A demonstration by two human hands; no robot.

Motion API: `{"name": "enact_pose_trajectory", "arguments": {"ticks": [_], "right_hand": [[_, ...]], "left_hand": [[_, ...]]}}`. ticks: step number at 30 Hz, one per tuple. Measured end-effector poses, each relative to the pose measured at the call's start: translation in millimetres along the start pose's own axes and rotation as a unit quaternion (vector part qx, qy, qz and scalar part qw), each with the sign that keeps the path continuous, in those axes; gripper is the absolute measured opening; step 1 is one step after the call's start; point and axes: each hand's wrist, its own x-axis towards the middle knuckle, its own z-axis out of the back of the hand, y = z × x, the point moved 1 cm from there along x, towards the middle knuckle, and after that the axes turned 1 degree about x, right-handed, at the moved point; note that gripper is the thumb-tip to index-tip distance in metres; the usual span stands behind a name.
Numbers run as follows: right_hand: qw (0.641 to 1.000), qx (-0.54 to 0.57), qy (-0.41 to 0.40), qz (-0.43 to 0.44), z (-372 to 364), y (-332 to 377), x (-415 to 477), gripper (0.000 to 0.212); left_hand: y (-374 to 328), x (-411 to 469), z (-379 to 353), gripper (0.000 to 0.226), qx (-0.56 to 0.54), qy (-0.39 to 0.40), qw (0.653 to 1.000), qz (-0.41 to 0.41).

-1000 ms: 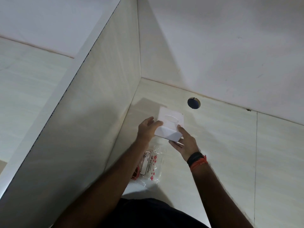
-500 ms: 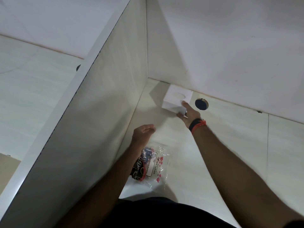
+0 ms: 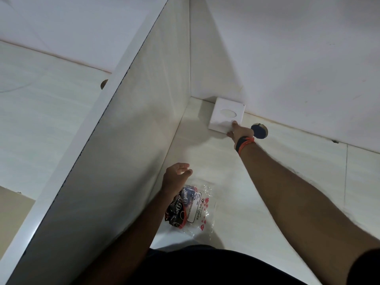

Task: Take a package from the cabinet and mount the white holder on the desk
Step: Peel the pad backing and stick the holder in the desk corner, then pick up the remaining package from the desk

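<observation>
The white holder (image 3: 227, 114), a square box with an oval opening on top, stands on the desk (image 3: 287, 171) against the back wall near the corner. My right hand (image 3: 238, 131) is stretched out to it, fingers on its near right edge. My left hand (image 3: 176, 176) hovers over the desk beside the partition, fingers loosely spread and holding nothing. Just below it lies a clear plastic tissue package (image 3: 192, 208) with red and black print.
A tall pale partition panel (image 3: 123, 151) walls off the left side. A round cable hole (image 3: 259, 131) sits in the desk just right of the holder. The white back wall (image 3: 298, 58) rises behind. A seam runs down the desk at right.
My right hand has carried the holder away from me to the back wall near the corner. My left hand let go of it and dropped back above the package.
</observation>
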Motion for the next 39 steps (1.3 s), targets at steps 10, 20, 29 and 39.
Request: {"name": "enact_pose_trajectory", "arguments": {"ticks": [10, 20, 29, 39], "right_hand": [[0.990, 0.093, 0.086, -0.062, 20.8, -75.5, -63.6, 0.072], [0.984, -0.153, 0.074, 0.062, 87.7, -153.8, -140.5, 0.041], [0.953, -0.212, 0.197, -0.093, 137.5, -183.7, -163.7, 0.062], [0.916, -0.144, 0.350, -0.135, 153.8, -173.2, -192.3, 0.032]], "left_hand": [[23.2, -9.7, 8.6, 0.042, 0.028, 0.009, 0.999, 0.025], [68.1, -37.3, 18.3, 0.050, 0.176, 0.070, 0.975, 0.113], [76.9, -71.4, 21.6, 0.020, -0.008, 0.106, 0.987, 0.119], [87.1, -102.5, 31.9, 0.023, -0.194, 0.167, 0.960, 0.116]]}}
